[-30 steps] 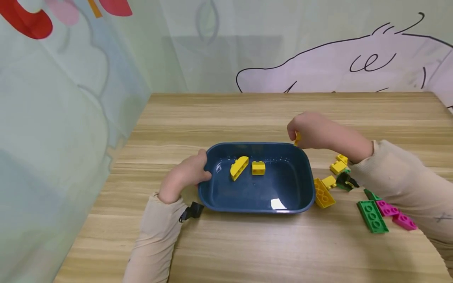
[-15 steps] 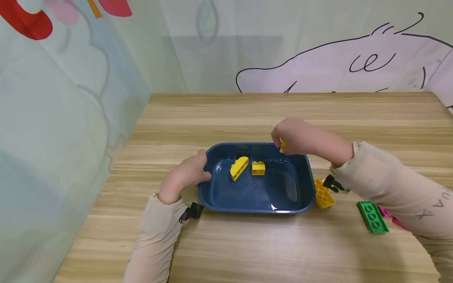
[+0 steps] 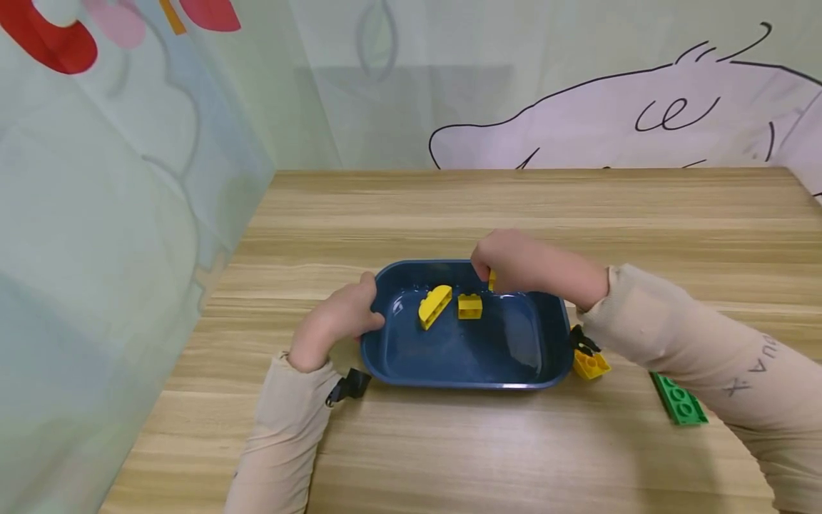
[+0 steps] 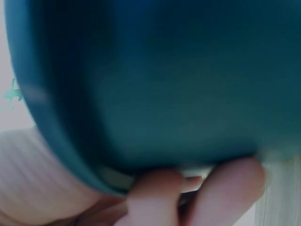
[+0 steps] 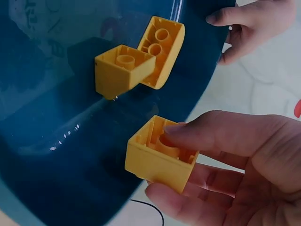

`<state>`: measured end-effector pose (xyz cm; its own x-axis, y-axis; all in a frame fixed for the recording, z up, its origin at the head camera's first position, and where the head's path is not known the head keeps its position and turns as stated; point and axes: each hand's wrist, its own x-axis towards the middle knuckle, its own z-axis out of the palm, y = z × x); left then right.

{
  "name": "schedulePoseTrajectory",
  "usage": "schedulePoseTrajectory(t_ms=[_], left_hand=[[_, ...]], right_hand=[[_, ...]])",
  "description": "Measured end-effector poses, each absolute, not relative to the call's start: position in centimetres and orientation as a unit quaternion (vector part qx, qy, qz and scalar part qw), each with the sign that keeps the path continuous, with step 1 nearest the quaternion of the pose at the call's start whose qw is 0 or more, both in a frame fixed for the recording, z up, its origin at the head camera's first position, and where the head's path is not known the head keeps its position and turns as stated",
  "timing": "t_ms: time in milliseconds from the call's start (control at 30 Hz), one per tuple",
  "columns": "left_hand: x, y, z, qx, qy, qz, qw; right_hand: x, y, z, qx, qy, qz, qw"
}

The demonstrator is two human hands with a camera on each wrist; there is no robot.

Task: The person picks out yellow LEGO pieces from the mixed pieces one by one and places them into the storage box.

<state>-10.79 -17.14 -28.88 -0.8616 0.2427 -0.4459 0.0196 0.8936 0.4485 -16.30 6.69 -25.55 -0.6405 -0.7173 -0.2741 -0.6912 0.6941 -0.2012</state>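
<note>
My left hand point(image 3: 337, 318) holds the left end of a dark blue plastic tub point(image 3: 427, 360), thumb inside the rim; in the left wrist view its fingertips press the tub's outside. My right hand point(image 3: 536, 265) is over the tub's far right side. Between thumb and fingers it pinches a yellow toy brick point(image 5: 162, 157), hollow side showing in the right wrist view. On the tub's floor lie a yellow brick with a rounded side point(image 3: 435, 307) and a small square yellow brick point(image 3: 469, 307), close together.
Right of the tub, a yellow brick point(image 3: 591, 365) and a green brick point(image 3: 681, 400) lie on the wooden table point(image 3: 481, 457), partly hidden by the right sleeve point(image 3: 681, 339). A printed cloth wall stands behind and at the left.
The right hand has moved left and nearer, from the tub's far right corner to above its inside, with the yellow brick. Its sleeve now covers the pink bricks. The left hand stays put.
</note>
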Motion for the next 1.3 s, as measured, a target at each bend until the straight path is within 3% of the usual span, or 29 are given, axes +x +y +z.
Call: schedulePoseTrajectory(t_ms=[600,1300], left_hand=[[-10.9,-17.1,-28.9,0.063,0.939,0.218,0.258],[-10.7,-17.0,-28.7,0.064,0.940,0.216,0.255]], right_hand=[[-16.5,6.1,-27.5,-0.415,0.892,-0.040,0.177],[-16.6,5.7,-27.8,-0.402,0.878,0.024,0.258]])
